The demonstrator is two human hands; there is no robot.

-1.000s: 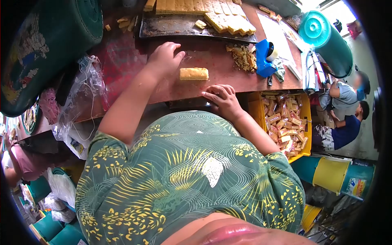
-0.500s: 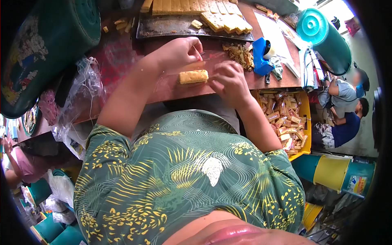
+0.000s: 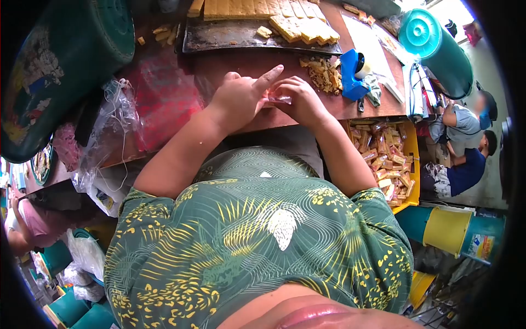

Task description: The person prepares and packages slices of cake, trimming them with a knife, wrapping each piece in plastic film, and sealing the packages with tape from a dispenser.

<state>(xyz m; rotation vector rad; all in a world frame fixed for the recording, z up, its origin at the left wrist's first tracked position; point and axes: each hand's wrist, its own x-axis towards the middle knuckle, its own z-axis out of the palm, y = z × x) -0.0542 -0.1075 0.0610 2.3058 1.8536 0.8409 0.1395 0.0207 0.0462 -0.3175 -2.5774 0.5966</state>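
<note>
My left hand (image 3: 239, 97) and my right hand (image 3: 298, 100) meet over the front part of the brown table (image 3: 230, 63). Clear plastic film (image 3: 280, 100) shows between them, folded around something mostly hidden by my fingers. The left index finger points outward while its other fingers bend inward. My right fingers are closed on the film. Beyond the hands lies a dark tray (image 3: 219, 37) with rows of yellow cake slices (image 3: 246, 7). Crumbs and broken pieces (image 3: 323, 74) lie by a blue tape dispenser (image 3: 352, 77).
A yellow crate (image 3: 413, 164) of wrapped slices stands at the right table edge. Large green containers (image 3: 60, 71) stand at the left. Plastic bags (image 3: 107, 123) hang over the table's left side. Two people (image 3: 466, 172) sit at the far right; another person (image 3: 33, 219) is at the left.
Both hands have come together over the cake slice, which lay uncovered between them before. The film spread above it is now gathered in the fingers, and the slice is mostly out of sight.
</note>
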